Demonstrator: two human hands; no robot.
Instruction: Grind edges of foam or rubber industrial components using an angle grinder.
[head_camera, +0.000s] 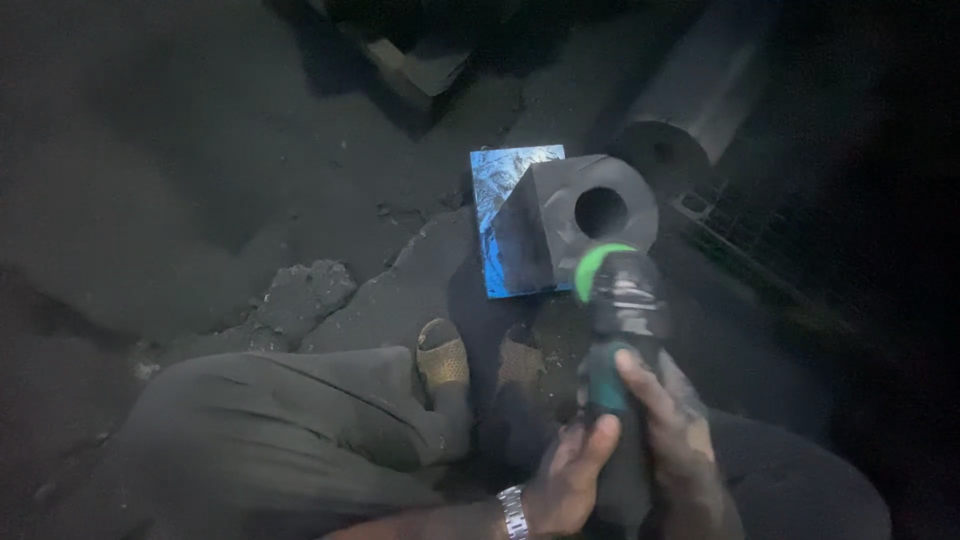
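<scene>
While a dim light falls across the dusty floor (200, 150), a person crouches over a dark metal block (560, 225) and holds a black power tool (618, 330) with green trim in both hands. The left hand (570, 480), with a metal wristwatch (513, 512) on its wrist, has its fingers (598, 440) closed around the lower part of the tool's body. The right hand (675, 450) is wrapped around the same body from the other side, with its fingers (640, 385) pressed against the green grip. The tool's head, marked by a green arc, sits just in front of the block's face, close below its round hole (601, 212); whether the tool touches the metal cannot be told from this view. The block rests on a blue sheet (500, 180) that lies flat on the floor, sticking out beyond the block on the left and top. Behind the block, to the right, a thick dark pipe (690, 90) lies at a slant with its open end turned towards the block. The person's two sandalled feet (443, 360) rest on the floor just below the sheet, and a bent knee in dark trousers (280, 430) fills the lower left. Cracked slabs of grey debris (300, 295) lie on the floor to the left of the feet
</scene>
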